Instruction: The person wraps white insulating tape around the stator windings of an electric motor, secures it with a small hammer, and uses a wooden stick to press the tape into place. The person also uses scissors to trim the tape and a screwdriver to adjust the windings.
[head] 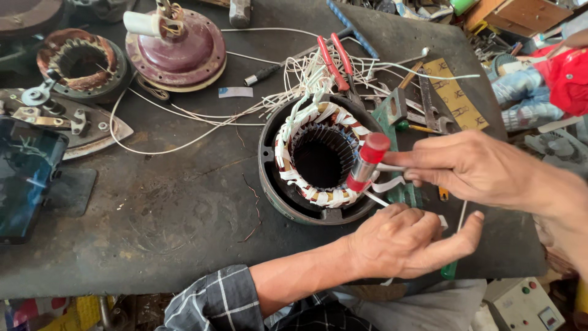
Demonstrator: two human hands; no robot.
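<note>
A round motor stator (318, 160) lies flat on the dark workbench (159, 214). Its copper windings are wrapped in white tape, and white leads fan out behind it. My right hand (471, 167) holds a red-handled tool (366, 164) with white tape strips against the stator's right rim. My left hand (404, 240) rests on the bench just in front of the stator, fingers curled around a thin white strip, thumb pointing right.
Red-handled pliers (334, 58) lie behind the stator among the white wires. A maroon motor cover (176, 50) and a wound stator (78, 62) sit at the back left. A phone (24, 178) stands at the left edge. Metal tools (422, 104) lie at the right.
</note>
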